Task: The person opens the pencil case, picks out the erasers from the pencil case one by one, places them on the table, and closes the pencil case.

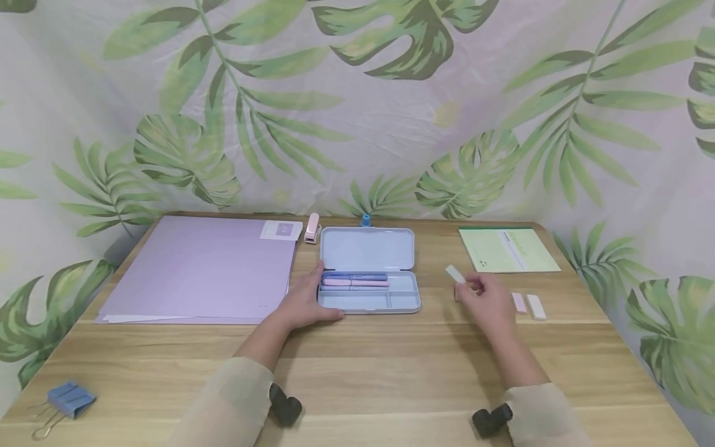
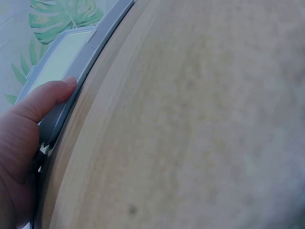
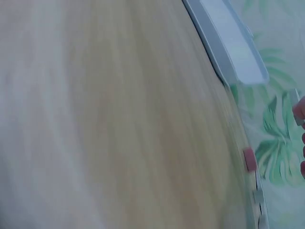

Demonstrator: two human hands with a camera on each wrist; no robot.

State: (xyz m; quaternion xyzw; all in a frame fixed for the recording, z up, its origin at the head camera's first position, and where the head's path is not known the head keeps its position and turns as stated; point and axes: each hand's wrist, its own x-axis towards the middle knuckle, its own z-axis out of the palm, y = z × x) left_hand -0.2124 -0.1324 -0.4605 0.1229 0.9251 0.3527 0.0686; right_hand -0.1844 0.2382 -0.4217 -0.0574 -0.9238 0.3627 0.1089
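A light-blue pencil case (image 1: 367, 248) lies with its lid up in the middle of the table. Several blue and pink pens (image 1: 357, 283) fill its long back compartment; its front compartments look bare. My left hand (image 1: 304, 301) grips the case's left end, thumb along the front edge and fingers at the left side. To the right of the case, my right hand (image 1: 491, 304) pinches a small pale-green eraser (image 1: 454, 273) above the table. Beside that hand, a pink eraser (image 1: 519, 303) and a white eraser (image 1: 536, 307) lie on the wood.
Purple folders (image 1: 201, 267) cover the left side. Behind the case stand a pink stapler (image 1: 312, 228) and a small blue object (image 1: 365, 220). A green notebook (image 1: 508, 249) lies at the back right, a blue binder clip (image 1: 71, 398) at the front left.
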